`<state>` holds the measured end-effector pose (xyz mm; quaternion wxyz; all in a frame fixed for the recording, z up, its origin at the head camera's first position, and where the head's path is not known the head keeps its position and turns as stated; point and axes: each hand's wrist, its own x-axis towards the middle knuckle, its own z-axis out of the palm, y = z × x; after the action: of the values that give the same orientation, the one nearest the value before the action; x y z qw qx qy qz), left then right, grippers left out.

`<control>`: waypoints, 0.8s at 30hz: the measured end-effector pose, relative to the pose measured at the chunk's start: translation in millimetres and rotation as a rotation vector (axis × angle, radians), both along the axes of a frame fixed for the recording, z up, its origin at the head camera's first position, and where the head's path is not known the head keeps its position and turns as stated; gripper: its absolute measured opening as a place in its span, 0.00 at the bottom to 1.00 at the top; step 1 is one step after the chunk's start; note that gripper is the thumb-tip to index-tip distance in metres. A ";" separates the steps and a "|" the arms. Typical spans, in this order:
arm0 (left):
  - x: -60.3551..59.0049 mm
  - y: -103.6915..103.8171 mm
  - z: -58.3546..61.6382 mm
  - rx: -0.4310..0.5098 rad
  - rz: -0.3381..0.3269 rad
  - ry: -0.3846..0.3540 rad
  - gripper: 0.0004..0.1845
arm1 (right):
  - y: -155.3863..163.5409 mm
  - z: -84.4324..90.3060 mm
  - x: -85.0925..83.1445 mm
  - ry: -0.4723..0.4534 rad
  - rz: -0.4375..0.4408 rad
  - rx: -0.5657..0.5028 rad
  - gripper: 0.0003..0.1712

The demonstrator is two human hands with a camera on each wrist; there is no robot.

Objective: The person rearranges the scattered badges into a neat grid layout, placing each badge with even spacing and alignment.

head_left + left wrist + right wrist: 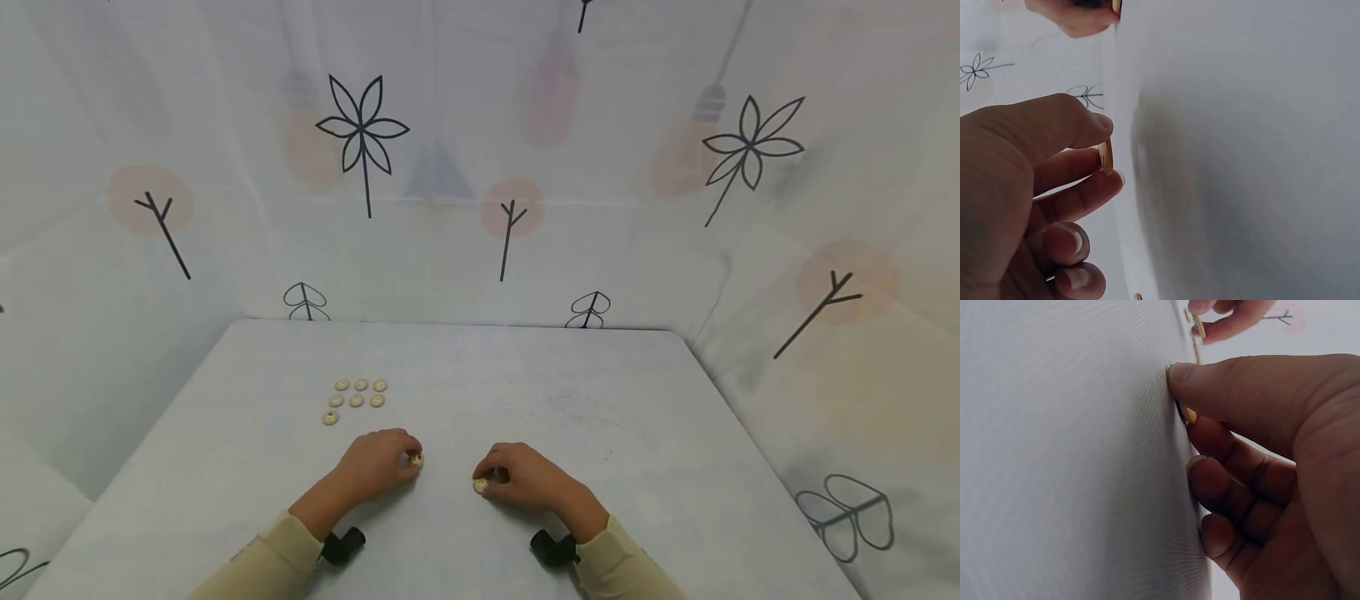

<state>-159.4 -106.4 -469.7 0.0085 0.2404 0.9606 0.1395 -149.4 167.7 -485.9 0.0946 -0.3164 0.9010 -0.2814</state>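
In the head view my left hand (378,465) pinches a small, round, pale wooden disc (416,459) with dark marks on its face. The left wrist view has this disc (1105,157) edge-on between thumb and fingertips, just off the white tabletop. My right hand (534,477) pinches a similar disc (481,484), low over the table to the right of the left hand. From the right wrist, that disc (1189,414) shows partly behind the thumb, with a dark edge toward the table. The right fingertips are right at the surface.
Beyond the left hand, several similar discs (356,401) lie flat in two short rows, with a single disc (330,418) nearer me. The white table (630,417) ends at a printed cloth backdrop (450,258). Black wrist devices (553,548) sit below both hands.
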 end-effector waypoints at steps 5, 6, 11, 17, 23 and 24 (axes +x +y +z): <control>-4.9 -9.0 -4.2 0.011 0.039 0.028 0.09 | 0.9 0.7 0.6 -0.004 0.012 -0.006 0.12; -5.9 -10.7 -4.8 0.011 0.045 0.035 0.09 | 1.0 0.9 0.8 -0.006 0.013 -0.009 0.12; -10.8 -17.8 -4.2 0.013 0.082 0.039 0.09 | 1.6 1.3 1.1 -0.010 0.019 -0.015 0.12; -17.1 -24.5 1.0 -0.002 0.134 -0.008 0.09 | 2.9 0.7 -0.3 -0.008 0.025 -0.019 0.12; -23.0 -31.1 4.3 0.019 0.173 -0.044 0.10 | 3.7 1.1 -1.2 -0.007 0.025 -0.019 0.12; -24.1 -32.2 4.2 0.019 0.179 -0.046 0.10 | 3.9 1.4 -1.3 -0.007 0.025 -0.019 0.11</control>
<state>-183.5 -138.6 -465.5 0.0160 0.1504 0.9764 0.1543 -150.7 171.6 -484.6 0.0982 -0.3275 0.8939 -0.2898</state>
